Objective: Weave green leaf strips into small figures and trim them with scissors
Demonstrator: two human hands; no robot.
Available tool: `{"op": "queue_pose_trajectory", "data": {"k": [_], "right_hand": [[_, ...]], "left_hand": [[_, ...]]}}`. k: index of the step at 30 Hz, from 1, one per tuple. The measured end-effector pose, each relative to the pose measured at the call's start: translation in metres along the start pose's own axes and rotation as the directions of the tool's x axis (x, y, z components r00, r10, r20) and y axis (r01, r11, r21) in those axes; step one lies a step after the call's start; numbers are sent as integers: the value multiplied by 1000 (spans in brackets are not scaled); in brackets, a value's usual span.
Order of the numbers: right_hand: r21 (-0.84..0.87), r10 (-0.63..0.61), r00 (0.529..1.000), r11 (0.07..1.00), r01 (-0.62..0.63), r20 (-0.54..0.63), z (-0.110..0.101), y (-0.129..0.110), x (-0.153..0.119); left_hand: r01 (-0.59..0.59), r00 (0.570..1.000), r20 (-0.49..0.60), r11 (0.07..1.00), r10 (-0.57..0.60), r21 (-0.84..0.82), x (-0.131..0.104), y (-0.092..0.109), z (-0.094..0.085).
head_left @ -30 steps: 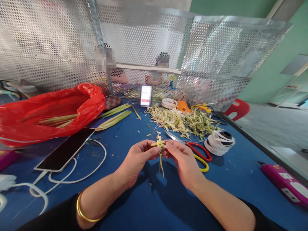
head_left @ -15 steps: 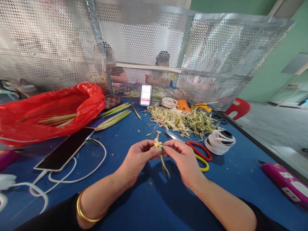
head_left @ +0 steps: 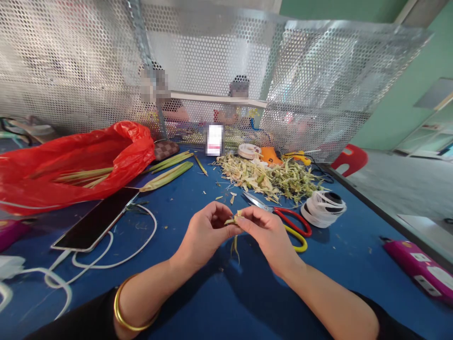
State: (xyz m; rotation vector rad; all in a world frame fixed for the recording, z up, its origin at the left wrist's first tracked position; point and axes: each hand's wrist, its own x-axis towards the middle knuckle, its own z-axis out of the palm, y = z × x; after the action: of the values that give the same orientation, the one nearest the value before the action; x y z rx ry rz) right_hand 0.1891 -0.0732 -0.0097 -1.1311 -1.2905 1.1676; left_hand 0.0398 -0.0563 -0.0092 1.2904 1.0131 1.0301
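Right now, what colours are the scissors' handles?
One red handle, one yellow handle; best in head view.

To your left, you're seeing a dark-screened phone point(head_left: 97, 221) lying near a looping white cable point(head_left: 155, 227). A purple power strip point(head_left: 419, 267) is lying to your right, while a perforated metal screen point(head_left: 212, 52) is standing ahead of you.

Green wall point(head_left: 399, 113), perforated metal screen point(head_left: 198, 52).

left hand point(head_left: 208, 233) | right hand point(head_left: 271, 238) | fingertips pinched together, forearms angled inward
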Motion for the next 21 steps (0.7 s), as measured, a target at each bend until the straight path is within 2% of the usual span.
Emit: {"op": "queue_pose_trajectory", "data": {"k": [3,5,8,14,21], "right_hand": [[31,14,998,999,-13,-59,0,0,2],[36,19,997,999,-17,-76,-1,0,3],[-3,9,998,1000,-9,-66,-2,1,3],[-46,-29,998,999,26,-53,-2,2,2],[-47,-26,998,999,23,-59,-1,2,1]], "left_hand": [[-15,999,51,1000,15,1,0,2,-1],[-3,999,32,1000,2,21,0,6,-1],[39,999,10,999,-39,35,0,10,0],[166,984,80,984,-160,-69,1,6,0],[199,975,124,971,-183,-133,1,5,1]]}}
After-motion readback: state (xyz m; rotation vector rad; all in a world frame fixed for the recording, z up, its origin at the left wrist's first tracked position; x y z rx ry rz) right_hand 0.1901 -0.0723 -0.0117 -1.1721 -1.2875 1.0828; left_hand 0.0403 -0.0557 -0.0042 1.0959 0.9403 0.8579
